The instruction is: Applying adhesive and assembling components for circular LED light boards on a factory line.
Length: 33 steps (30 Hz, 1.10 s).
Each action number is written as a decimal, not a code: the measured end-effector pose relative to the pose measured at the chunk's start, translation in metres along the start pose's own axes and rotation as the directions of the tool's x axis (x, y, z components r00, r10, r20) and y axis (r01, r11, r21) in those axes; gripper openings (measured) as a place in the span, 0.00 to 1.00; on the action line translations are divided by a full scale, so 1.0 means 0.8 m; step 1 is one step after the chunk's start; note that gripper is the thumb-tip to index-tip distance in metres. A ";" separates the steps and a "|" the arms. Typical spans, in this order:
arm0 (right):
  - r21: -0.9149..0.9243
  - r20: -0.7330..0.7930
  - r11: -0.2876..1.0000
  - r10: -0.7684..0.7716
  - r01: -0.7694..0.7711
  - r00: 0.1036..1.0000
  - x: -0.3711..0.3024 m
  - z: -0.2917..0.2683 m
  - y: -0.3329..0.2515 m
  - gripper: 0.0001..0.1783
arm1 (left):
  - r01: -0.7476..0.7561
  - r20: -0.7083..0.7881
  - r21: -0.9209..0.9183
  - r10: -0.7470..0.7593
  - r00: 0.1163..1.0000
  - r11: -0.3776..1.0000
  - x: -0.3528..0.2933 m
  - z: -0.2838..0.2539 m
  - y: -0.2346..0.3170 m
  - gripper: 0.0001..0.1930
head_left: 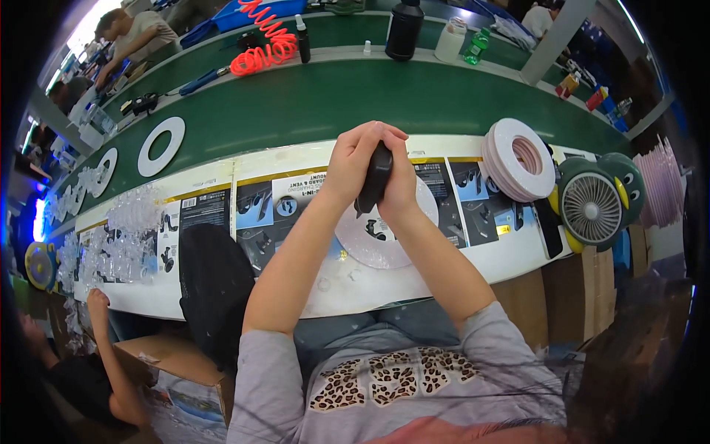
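My left hand [350, 161] and my right hand [400, 183] are raised together over the white worktop [336, 292], fingers wrapped round a black hand-sized object [376, 176] between the palms. Its lower end narrows to a small point facing down; its exact kind cannot be made out. Beneath my hands lies a flat white ring [357, 246], with the printed sheet [292, 214] showing through its middle. A gap seems to separate the object's tip from the ring, though the angle leaves this unsure. My hands hide part of the ring's far side.
At right stand a stack of white rings [504, 164], a green animal-shaped fan [592, 207] and a dark phone [549, 229]. Clear plastic pieces [129, 229] and black cloth [214, 270] are left, near a co-worker's hand [97, 302]. A red coiled hose [266, 59] and black bottle [404, 31] stand behind.
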State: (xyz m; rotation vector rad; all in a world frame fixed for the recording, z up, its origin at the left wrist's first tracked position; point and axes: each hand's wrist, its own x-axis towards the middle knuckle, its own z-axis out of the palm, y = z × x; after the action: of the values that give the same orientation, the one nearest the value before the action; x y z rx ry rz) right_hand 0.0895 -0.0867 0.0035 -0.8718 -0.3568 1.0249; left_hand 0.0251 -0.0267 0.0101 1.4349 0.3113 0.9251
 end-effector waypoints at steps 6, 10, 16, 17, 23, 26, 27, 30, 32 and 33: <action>-0.016 0.087 0.992 -0.123 0.125 0.989 0.000 0.000 0.015 0.23 | -0.005 -0.040 -0.037 0.004 0.999 0.999 0.000 -0.007 -0.017 0.22; -0.043 0.123 0.993 -0.105 0.111 0.987 0.003 -0.006 0.020 0.24 | -0.046 -0.133 -0.090 0.034 0.991 0.995 -0.004 0.000 -0.019 0.21; -0.041 0.166 0.988 -0.139 0.147 0.976 0.008 -0.010 0.028 0.24 | -0.056 -0.164 -0.058 0.046 0.985 0.997 -0.006 -0.003 -0.027 0.22; -0.040 0.164 0.988 -0.139 0.147 0.977 0.009 -0.010 0.029 0.24 | -0.055 -0.163 -0.058 0.045 0.986 0.997 -0.006 -0.003 -0.028 0.22; -0.035 0.153 0.988 -0.145 0.152 0.978 0.008 -0.011 0.028 0.24 | -0.037 -0.186 -0.051 0.027 0.982 0.998 -0.006 -0.001 -0.030 0.22; -0.026 0.146 0.987 -0.151 0.156 0.978 0.007 -0.009 0.027 0.24 | -0.070 -0.201 -0.021 0.064 0.977 0.997 -0.006 0.001 -0.029 0.22; -0.022 0.133 0.990 -0.134 0.138 0.982 0.007 -0.009 0.028 0.23 | -0.059 -0.199 -0.008 0.056 0.978 0.998 -0.007 -0.001 -0.029 0.23; -0.012 0.150 0.992 -0.121 0.124 0.981 0.008 -0.013 0.031 0.23 | -0.052 -0.200 -0.010 0.049 0.978 0.999 -0.008 0.000 -0.029 0.23; -0.007 0.178 0.992 -0.124 0.127 0.976 0.008 -0.015 0.031 0.23 | -0.056 -0.204 -0.025 0.050 0.978 0.998 -0.009 0.001 -0.028 0.23; -0.013 0.189 0.992 -0.119 0.124 0.975 0.007 -0.016 0.031 0.23 | -0.052 -0.196 -0.018 0.048 0.979 0.998 -0.010 0.001 -0.027 0.23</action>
State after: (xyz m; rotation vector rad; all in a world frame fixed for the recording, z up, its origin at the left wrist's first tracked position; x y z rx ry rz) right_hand 0.0858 -0.0820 -0.0243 -0.7673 -0.5766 0.9927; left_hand 0.0285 -0.0303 -0.0125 1.3384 0.4106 1.1106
